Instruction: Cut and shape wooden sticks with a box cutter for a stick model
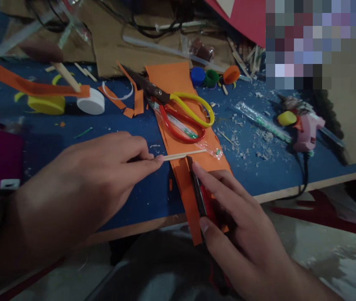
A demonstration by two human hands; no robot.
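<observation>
The person's left hand (102,167) has its fingers pinched closed on the near ends of thin pale sticks (178,157), which extend to the right above the orange sheet (168,77). The right hand (243,225) has its fingers wrapped around a dark, red-sided cutter (200,198), whose tip meets the sticks or lies just beside them; which cannot be told. Beyond them, scissors (161,94) with one yellow and one red handle loop lie partly open across the sheet on the blue worktop (128,213). Near the sheet's far end stand blue (197,76), green (211,78) and orange caps (232,75); a pink glue gun (306,131) lies well to the right.
</observation>
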